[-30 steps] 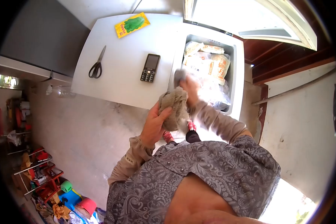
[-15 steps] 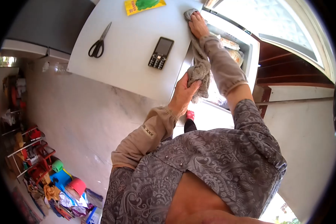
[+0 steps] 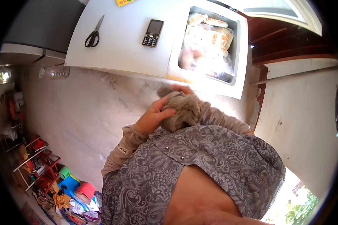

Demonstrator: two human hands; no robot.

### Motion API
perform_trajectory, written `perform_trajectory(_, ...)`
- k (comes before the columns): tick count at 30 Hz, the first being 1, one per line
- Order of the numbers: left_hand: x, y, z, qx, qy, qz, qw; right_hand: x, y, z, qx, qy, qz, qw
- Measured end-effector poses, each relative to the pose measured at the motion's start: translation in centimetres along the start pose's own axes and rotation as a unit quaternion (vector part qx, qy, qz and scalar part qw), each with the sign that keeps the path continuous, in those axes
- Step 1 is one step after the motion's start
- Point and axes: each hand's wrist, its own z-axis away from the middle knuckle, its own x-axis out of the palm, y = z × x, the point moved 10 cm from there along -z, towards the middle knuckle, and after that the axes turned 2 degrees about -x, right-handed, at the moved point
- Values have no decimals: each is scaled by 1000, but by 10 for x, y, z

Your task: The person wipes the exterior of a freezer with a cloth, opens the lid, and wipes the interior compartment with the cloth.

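A grey-brown cloth (image 3: 182, 108) is bunched up close to my chest, in front of the patterned shirt. My left hand (image 3: 153, 117) grips it from the left side, thumb laid over the folds. Behind the bundle, my right hand (image 3: 182, 89) shows only in part and is blurred; its fingers curl on the cloth's far side. Beyond both hands is a white chest freezer (image 3: 241, 67) with its compartment uncovered. Bags of food (image 3: 221, 39), several with orange print, fill it.
On the white top (image 3: 116, 41) lie black-handled scissors (image 3: 92, 35), a keypad phone (image 3: 153, 33) and a yellow packet (image 3: 124, 2). A raised glass-paned lid (image 3: 289, 11) stands at upper right. Clutter with a pink container (image 3: 86, 190) sits on the floor at lower left.
Both hands have drawn back from the freezer edge toward my chest. The cloth, stretched between them earlier, is now bunched together. The view has shifted, showing more of the freezer compartment.
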Motion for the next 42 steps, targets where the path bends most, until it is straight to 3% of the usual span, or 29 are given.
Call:
perform_trajectory(1,-2,2,0,4,11,2,1000,-20,11,-13,48,16,39,998)
perform_trajectory(2,-4,5,-4,27,23,-6,999,-46,-14,-19,58,137,24,989)
perform_trajectory(4,-9,11,-13,62,56,-6,996,-99,-72,-61,-165,186,100,964)
perform_trajectory(7,-19,7,-39,96,95,14,991,-162,-126,-126,-225,326,394,829)
perform_trajectory(9,-27,5,-58,108,104,1,989,-170,-130,-173,-276,317,491,764)
perform_trajectory(11,-27,8,-67,128,124,-39,983,-182,-89,-238,-219,205,618,727)
perform_trajectory(12,-26,9,-68,130,133,-52,981,-157,-83,-231,-161,185,722,647)
perform_trajectory(15,-25,11,-57,129,133,-88,979,-145,-78,-205,-187,158,696,675)
perform_trajectory(16,-23,15,-55,135,125,-100,978,-133,-59,-199,-142,77,769,619)
perform_trajectory(17,-23,16,-53,135,122,-94,979,-124,-53,-182,-157,75,730,661)
perform_trajectory(19,-23,11,-41,129,118,-80,981,-87,-42,-143,-203,-14,732,650)
perform_trajectory(21,-21,10,-29,104,111,-82,985,-57,-14,-102,-168,-106,637,745)
perform_trajectory(23,-18,14,-19,93,101,-87,987,-38,13,-68,-74,-180,465,864)
perform_trajectory(24,-18,16,-12,93,100,-88,987,-34,18,-57,-33,-190,402,895)
perform_trajectory(26,-19,18,0,96,99,-92,986,-42,2,-60,-60,-165,441,880)
perform_trajectory(27,-20,17,4,92,102,-84,987,-44,-25,-71,-94,-164,489,852)
perform_trajectory(29,-22,14,8,88,105,-73,988,-80,-85,-99,-104,28,567,817)
perform_trajectory(31,-33,6,8,81,124,-70,986,-115,-94,-131,-221,145,600,755)
perform_trajectory(33,-48,0,11,77,166,-67,981,-87,-52,-139,-56,48,702,708)
perform_trajectory(34,-56,2,19,77,190,-57,977,-46,-34,-112,-89,35,821,563)
perform_trajectory(35,-66,5,32,80,212,-45,973,-45,16,-107,-146,32,838,525)
perform_trajectory(36,-76,7,46,83,234,-30,968,-18,18,-71,-182,32,794,579)
perform_trajectory(37,-89,7,58,86,249,-4,965,1,16,-41,-197,25,704,682)
perform_trajectory(39,-121,10,79,93,270,42,958,31,55,-16,-127,-165,551,808)
perform_trajectory(41,-142,22,107,131,282,127,942,61,73,0,-64,-336,364,866)
perform_trajectory(42,-153,30,116,152,288,170,930,57,53,-17,-108,-214,526,816)
